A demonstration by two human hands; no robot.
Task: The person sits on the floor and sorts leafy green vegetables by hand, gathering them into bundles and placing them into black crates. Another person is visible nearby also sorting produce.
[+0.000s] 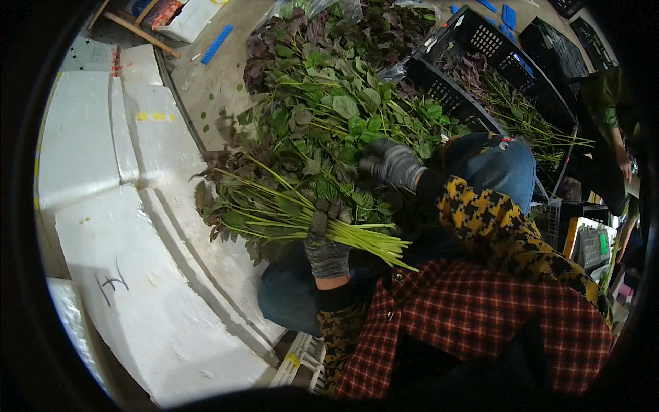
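Note:
My left hand (pixel 328 242), in a grey knit glove, is closed around a bunch of leafy perilla-like stems (pixel 368 239). The pale green cut ends point right, and the leaves fan out to the left. Beyond it, my right hand (pixel 392 164), gloved the same way, is at the near side of a large heap of green and purple leafy stems (pixel 329 103). Motion blurs its fingers, and leaves partly hide them, so whether they grip anything is unclear. The heap lies on clear plastic in front of my knees.
White foam boxes (pixel 149 293) line the left side. A black perforated crate (pixel 479 77) with more stems stands at the upper right. Blue plastic strips (pixel 217 44) lie on the concrete floor. Another person's arm (pixel 621 152) shows at the far right, near a scale (pixel 592 244).

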